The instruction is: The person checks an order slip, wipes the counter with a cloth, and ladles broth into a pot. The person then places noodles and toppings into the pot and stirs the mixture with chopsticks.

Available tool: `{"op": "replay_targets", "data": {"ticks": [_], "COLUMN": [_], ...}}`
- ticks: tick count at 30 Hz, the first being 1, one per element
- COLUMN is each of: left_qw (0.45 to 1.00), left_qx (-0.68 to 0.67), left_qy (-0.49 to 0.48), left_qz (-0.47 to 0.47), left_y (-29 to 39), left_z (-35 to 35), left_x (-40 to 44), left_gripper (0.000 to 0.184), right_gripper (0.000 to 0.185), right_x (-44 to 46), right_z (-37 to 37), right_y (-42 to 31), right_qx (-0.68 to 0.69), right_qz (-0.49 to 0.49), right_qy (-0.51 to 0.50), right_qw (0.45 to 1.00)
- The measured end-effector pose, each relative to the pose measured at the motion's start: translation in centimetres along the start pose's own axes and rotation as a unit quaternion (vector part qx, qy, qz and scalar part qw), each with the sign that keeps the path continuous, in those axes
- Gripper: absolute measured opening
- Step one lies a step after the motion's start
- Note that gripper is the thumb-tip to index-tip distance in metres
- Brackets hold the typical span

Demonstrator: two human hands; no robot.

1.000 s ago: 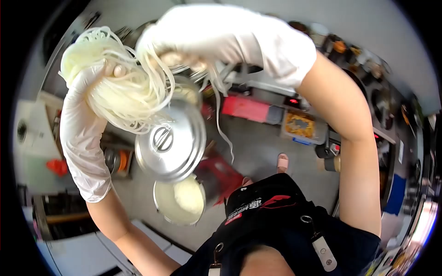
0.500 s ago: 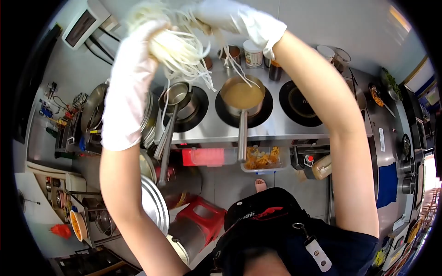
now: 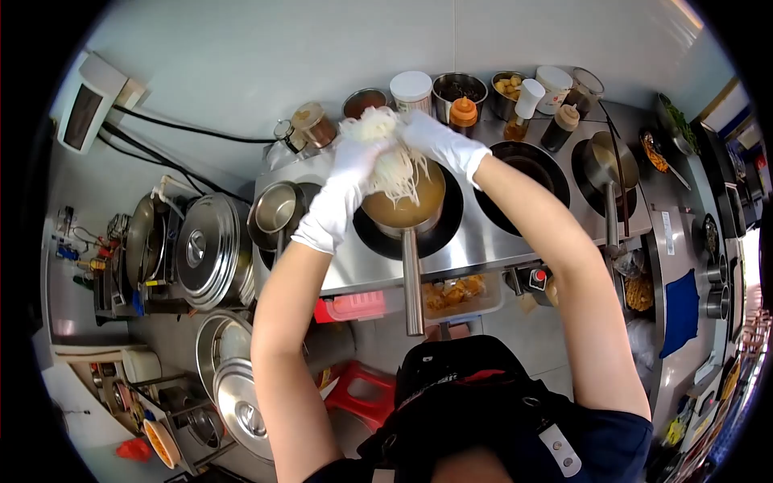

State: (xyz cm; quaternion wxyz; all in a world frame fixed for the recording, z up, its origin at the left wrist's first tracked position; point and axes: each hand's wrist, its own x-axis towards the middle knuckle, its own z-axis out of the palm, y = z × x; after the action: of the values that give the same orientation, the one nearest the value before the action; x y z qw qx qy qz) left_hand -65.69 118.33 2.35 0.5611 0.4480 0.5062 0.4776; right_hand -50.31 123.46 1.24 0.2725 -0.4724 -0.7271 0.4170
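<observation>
A bundle of white noodles [image 3: 394,171] hangs over the saucepan [image 3: 435,211], which holds a pale brown liquid and stands on a round black burner. My left hand [image 3: 357,165], in a white glove, is closed around the bundle from the left. From the right, my gloved right hand [image 3: 444,143] grips its upper part, with the fingertips partly hidden by noodles. The loose lower ends dangle in front of the liquid; whether they touch it I cannot tell. The saucepan's long handle [image 3: 412,290] points toward me.
A small steel pot [image 3: 278,211] sits left of the saucepan. Behind the burners stand an orange-capped bottle [image 3: 463,115], a white-lidded tub [image 3: 411,90] and several containers. Another saucepan [image 3: 602,165] is at right, a large lidded pot [image 3: 208,251] at left, and a red stool [image 3: 362,392] below.
Both hands have come down and closer together, bringing the noodles from high at the left to just over the saucepan. The view has shifted, showing more of the right-hand burners.
</observation>
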Motion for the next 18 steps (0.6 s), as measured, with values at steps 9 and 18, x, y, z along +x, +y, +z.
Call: {"op": "replay_targets", "data": {"ticks": [9,18], "left_qw": [0.767,0.654], "left_qx": [0.569,0.72], "left_qy": [-0.199,-0.228], "left_qz": [0.219,-0.042], "left_y": [-15.6,-14.2], "left_z": [-1.6,-2.9], "left_x": [4.3,6.9], "left_gripper": [0.025,0.038], "right_gripper": [0.019,0.021], "right_x": [-1.8,-10.0], "right_z": [4.6,-0.7], "right_y": [9.6,6.7], "right_qx": [-0.173,-0.101], "right_qz": [0.107,0.089], "right_qy": [-0.052,0.032], "right_qw": [0.978,0.99]}}
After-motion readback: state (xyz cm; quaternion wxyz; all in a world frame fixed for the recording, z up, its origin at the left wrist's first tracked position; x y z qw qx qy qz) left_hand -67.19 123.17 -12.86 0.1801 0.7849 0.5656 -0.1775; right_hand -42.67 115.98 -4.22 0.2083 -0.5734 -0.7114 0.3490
